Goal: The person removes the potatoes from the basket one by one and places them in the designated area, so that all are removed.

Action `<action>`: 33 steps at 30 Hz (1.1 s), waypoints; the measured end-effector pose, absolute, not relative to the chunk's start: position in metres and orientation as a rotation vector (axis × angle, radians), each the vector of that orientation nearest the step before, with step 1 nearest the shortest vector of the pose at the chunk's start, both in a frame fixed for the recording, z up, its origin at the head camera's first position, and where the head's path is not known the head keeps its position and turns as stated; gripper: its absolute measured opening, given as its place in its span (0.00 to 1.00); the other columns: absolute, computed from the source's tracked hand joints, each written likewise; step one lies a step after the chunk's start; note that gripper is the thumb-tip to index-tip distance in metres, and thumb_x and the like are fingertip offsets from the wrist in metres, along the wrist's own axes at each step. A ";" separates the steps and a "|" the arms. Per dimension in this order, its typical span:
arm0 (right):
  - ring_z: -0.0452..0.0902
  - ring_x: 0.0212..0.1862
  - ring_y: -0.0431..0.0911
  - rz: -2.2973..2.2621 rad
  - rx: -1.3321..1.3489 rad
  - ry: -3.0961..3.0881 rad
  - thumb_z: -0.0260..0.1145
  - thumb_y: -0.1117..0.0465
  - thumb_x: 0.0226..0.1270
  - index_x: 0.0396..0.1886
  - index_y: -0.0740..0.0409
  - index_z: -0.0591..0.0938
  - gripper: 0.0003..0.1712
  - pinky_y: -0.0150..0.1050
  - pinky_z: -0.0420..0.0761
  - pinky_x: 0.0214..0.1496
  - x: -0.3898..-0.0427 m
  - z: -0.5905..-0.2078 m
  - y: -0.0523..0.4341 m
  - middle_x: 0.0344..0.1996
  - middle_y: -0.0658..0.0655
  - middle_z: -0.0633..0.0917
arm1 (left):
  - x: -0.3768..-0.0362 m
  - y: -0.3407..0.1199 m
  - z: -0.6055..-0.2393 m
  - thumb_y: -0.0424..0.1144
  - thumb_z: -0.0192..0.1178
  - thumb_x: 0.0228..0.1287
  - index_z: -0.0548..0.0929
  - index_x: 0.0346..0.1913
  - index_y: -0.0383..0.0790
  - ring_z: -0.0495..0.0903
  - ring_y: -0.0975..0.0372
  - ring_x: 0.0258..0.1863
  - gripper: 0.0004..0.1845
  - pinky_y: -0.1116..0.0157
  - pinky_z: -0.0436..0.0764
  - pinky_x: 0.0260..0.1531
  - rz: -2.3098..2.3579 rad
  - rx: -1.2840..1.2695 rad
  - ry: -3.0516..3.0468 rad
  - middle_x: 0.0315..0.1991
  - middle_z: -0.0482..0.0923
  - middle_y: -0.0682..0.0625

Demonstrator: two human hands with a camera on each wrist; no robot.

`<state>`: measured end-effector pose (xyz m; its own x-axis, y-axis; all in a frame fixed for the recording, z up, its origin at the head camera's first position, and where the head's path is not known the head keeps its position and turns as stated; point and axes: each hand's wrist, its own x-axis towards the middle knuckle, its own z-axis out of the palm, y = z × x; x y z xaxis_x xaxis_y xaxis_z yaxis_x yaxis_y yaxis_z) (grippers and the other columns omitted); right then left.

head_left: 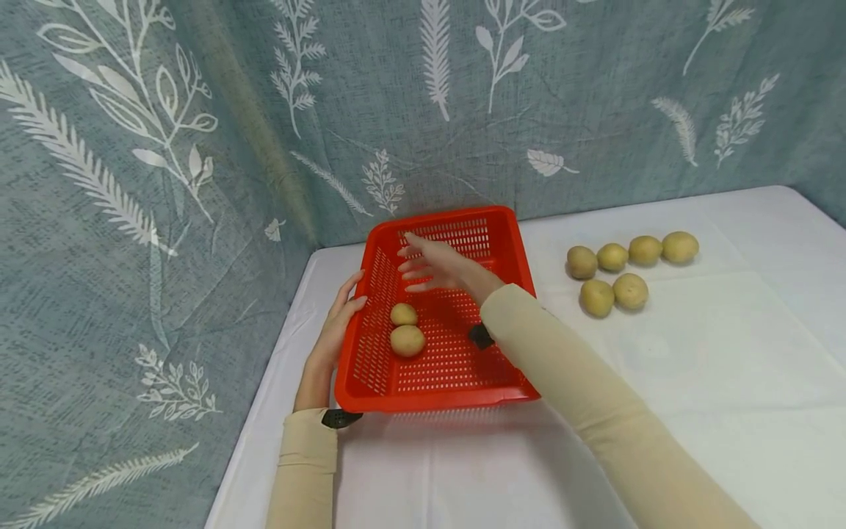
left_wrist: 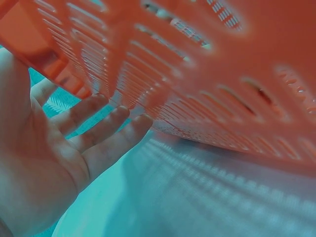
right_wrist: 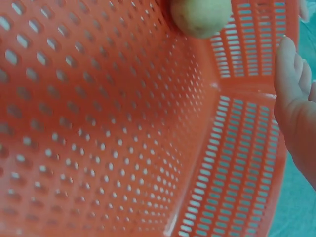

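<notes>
A red plastic basket [head_left: 439, 400] with slotted walls rests on the white-covered table. Two potatoes, a larger potato [head_left: 407, 341] and a smaller potato [head_left: 404, 314], lie against its left side. My left hand [head_left: 337, 327] holds the basket's left rim, thumb on top; the left wrist view shows its fingers [left_wrist: 116, 143] touching the outer wall from below. Over the back part of the basket hovers my right hand [head_left: 439, 266], slightly blurred, fingers spread and nothing in it. In the right wrist view, one potato [right_wrist: 201, 17] shows at the top, apart from that hand.
To the right of the basket, several potatoes lie on the tablecloth [head_left: 714, 353]: a back row with one potato [head_left: 644, 250] among them, and a front pair including another potato [head_left: 631, 292]. A patterned blue-green curtain [head_left: 463, 132] hangs behind and at the left.
</notes>
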<state>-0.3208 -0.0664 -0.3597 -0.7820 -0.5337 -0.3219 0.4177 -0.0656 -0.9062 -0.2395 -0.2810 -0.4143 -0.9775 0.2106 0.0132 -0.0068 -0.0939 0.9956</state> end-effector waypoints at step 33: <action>0.63 0.65 0.57 -1.751 -0.083 1.776 0.46 0.45 0.76 0.69 0.61 0.67 0.32 0.49 0.68 0.61 -0.318 -0.384 -0.076 0.66 0.63 0.67 | -0.238 -0.280 -0.413 0.38 0.39 0.77 0.48 0.76 0.50 0.75 0.59 0.45 0.28 0.66 0.78 0.39 2.206 0.206 2.005 0.63 0.59 0.40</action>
<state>-0.3182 -0.0756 -0.3840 -0.7962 -0.4654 -0.3867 0.3800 0.1127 -0.9181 -0.2376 -0.2802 -0.4130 -0.9788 0.2047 -0.0012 -0.0207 -0.0932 0.9954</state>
